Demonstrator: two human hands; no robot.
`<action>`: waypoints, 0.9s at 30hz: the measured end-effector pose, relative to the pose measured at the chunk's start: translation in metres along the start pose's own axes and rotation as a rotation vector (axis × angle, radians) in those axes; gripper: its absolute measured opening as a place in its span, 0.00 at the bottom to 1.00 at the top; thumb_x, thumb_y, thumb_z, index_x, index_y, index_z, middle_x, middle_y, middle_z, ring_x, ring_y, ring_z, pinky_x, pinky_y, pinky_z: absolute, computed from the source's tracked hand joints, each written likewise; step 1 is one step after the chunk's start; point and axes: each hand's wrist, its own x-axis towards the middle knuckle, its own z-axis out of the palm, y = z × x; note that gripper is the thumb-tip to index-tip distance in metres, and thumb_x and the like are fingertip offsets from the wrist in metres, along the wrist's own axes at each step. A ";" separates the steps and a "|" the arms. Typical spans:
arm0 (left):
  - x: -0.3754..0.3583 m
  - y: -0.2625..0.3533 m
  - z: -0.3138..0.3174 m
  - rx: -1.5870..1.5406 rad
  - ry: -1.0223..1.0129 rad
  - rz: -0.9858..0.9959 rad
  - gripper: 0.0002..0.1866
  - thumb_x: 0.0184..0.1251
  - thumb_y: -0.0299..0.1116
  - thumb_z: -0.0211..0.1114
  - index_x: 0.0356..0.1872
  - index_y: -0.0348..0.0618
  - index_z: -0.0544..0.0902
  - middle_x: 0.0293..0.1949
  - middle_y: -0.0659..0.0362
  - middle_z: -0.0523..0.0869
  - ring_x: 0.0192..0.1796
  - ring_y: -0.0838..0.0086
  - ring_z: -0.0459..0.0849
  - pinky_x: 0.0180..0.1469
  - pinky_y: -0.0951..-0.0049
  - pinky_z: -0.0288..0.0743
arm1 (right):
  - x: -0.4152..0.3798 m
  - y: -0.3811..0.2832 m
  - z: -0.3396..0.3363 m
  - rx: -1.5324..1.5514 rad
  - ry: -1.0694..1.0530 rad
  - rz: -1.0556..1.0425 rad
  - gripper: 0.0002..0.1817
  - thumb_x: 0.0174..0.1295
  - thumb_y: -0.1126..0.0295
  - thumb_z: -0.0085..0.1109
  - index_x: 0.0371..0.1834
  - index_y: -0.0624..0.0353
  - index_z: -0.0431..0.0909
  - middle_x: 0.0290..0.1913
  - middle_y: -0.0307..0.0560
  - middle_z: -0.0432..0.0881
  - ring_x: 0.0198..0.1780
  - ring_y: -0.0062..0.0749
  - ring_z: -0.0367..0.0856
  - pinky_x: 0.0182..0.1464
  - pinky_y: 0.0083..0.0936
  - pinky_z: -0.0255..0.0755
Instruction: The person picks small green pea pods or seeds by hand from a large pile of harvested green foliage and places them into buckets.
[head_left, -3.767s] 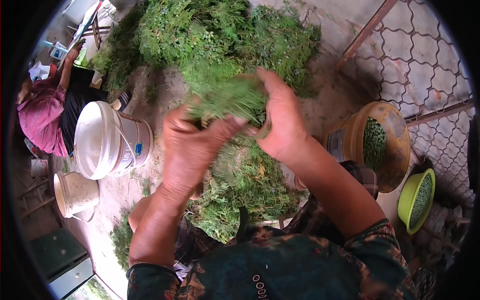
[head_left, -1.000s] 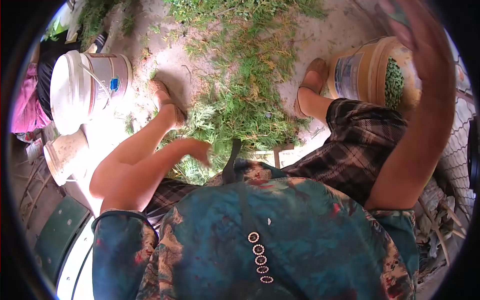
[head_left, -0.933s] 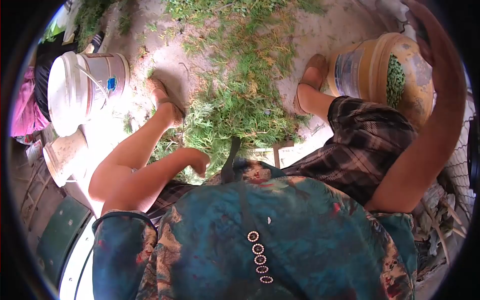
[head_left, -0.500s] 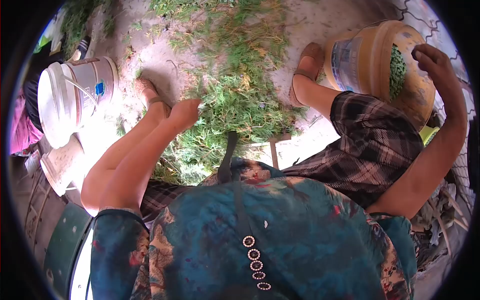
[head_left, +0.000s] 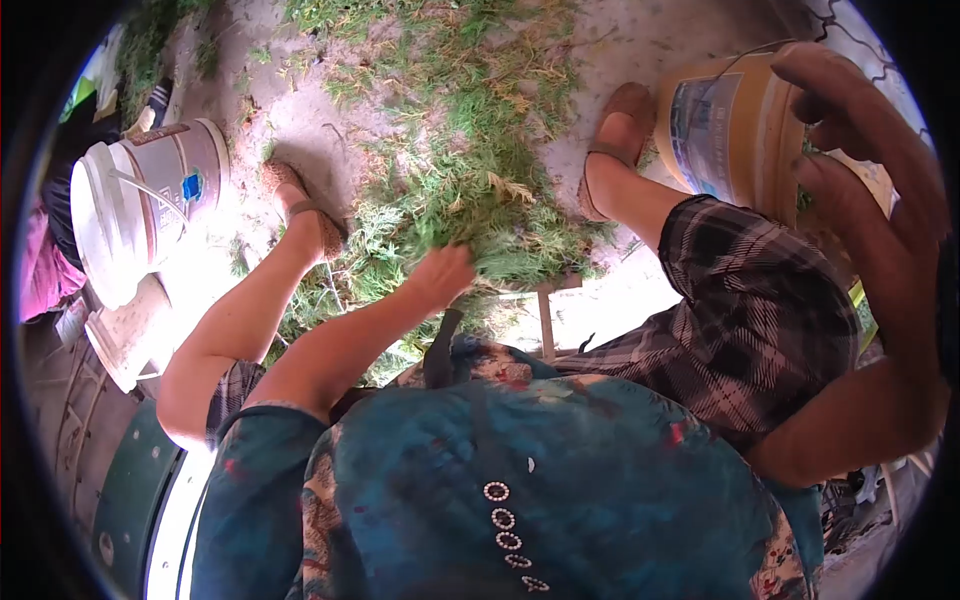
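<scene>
My left hand (head_left: 445, 275) is low over the pile of feathery green sprigs (head_left: 470, 215) on the ground between my feet. Its fingers are curled, and a blurred green sprig (head_left: 432, 235) seems to stick out from them. Close to the camera on the right, my right hand (head_left: 870, 150) is raised in front of the yellow bucket (head_left: 740, 130). Its thumb and fingers are bent but apart, with nothing visible between them. The hand covers most of the bucket's mouth, so the contents are hidden.
A white bucket (head_left: 150, 200) lies tilted on the left, with another pale container (head_left: 130, 335) below it. My sandalled feet (head_left: 295, 205) flank the greenery. Wire mesh (head_left: 850, 40) runs along the right edge. A green board (head_left: 135, 480) is at lower left.
My left hand has moved right and down to the near side of the sprigs. My right hand has come away from the bucket's mouth, closer to the camera, its fingers spreading.
</scene>
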 end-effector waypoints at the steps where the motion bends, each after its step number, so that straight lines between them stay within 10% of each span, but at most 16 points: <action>1: -0.012 -0.005 0.007 0.012 -0.202 -0.076 0.16 0.53 0.36 0.67 0.44 0.49 0.82 0.57 0.49 0.73 0.63 0.62 0.69 0.55 0.54 0.69 | 0.000 -0.004 0.005 0.013 -0.006 -0.033 0.17 0.53 0.63 0.57 0.42 0.63 0.77 0.39 0.45 0.79 0.38 0.29 0.75 0.42 0.28 0.69; 2: -0.027 -0.013 0.015 0.023 -0.402 -0.153 0.19 0.51 0.36 0.68 0.46 0.48 0.82 0.56 0.48 0.75 0.62 0.65 0.71 0.54 0.58 0.71 | 0.002 -0.014 0.017 0.018 -0.013 -0.087 0.17 0.53 0.63 0.57 0.42 0.63 0.76 0.39 0.45 0.79 0.38 0.30 0.75 0.42 0.28 0.69; 5: -0.062 -0.057 0.074 0.308 -0.075 0.097 0.20 0.52 0.33 0.67 0.49 0.49 0.81 0.52 0.47 0.79 0.56 0.63 0.77 0.51 0.60 0.74 | 0.002 -0.032 0.026 0.024 -0.025 -0.194 0.18 0.52 0.64 0.57 0.43 0.63 0.76 0.39 0.46 0.79 0.38 0.31 0.75 0.42 0.29 0.70; 10: -0.073 -0.088 0.035 -0.130 -0.677 -0.247 0.22 0.53 0.32 0.65 0.53 0.46 0.79 0.49 0.47 0.81 0.51 0.60 0.81 0.51 0.61 0.75 | 0.011 -0.068 0.068 0.017 -0.098 -0.336 0.19 0.50 0.65 0.57 0.43 0.64 0.76 0.39 0.48 0.78 0.38 0.34 0.75 0.42 0.30 0.70; 12: -0.054 -0.083 -0.015 -0.030 -0.405 -0.381 0.15 0.54 0.29 0.62 0.44 0.40 0.81 0.46 0.46 0.82 0.51 0.59 0.81 0.48 0.62 0.77 | 0.015 -0.074 0.079 0.015 -0.124 -0.342 0.19 0.49 0.66 0.57 0.44 0.64 0.76 0.39 0.48 0.78 0.38 0.35 0.75 0.42 0.30 0.70; 15: -0.036 -0.103 -0.046 -0.198 0.270 -0.571 0.31 0.54 0.34 0.65 0.61 0.44 0.67 0.57 0.41 0.73 0.59 0.55 0.74 0.56 0.58 0.72 | 0.018 -0.076 0.085 0.007 -0.147 -0.337 0.20 0.48 0.66 0.58 0.44 0.64 0.75 0.39 0.49 0.78 0.38 0.36 0.76 0.41 0.31 0.70; 20: -0.043 -0.050 0.030 0.230 -0.053 -0.374 0.50 0.51 0.43 0.69 0.71 0.51 0.46 0.68 0.35 0.50 0.65 0.44 0.61 0.58 0.42 0.66 | 0.022 -0.078 0.088 0.005 -0.162 -0.351 0.21 0.46 0.68 0.58 0.45 0.64 0.75 0.39 0.51 0.78 0.38 0.38 0.76 0.41 0.32 0.71; 23: -0.067 -0.029 0.120 0.138 -0.363 -0.169 0.29 0.44 0.38 0.70 0.53 0.48 0.76 0.54 0.45 0.76 0.58 0.52 0.73 0.48 0.46 0.74 | 0.024 -0.079 0.089 0.010 -0.162 -0.359 0.22 0.44 0.68 0.58 0.45 0.64 0.75 0.39 0.52 0.78 0.38 0.40 0.76 0.41 0.33 0.71; 27: -0.070 -0.061 0.234 -0.126 -0.557 -0.137 0.13 0.41 0.31 0.69 0.33 0.48 0.87 0.45 0.55 0.84 0.47 0.58 0.83 0.43 0.51 0.76 | 0.023 -0.081 0.089 0.012 -0.157 -0.370 0.23 0.43 0.69 0.59 0.46 0.64 0.74 0.39 0.53 0.78 0.38 0.42 0.76 0.41 0.33 0.71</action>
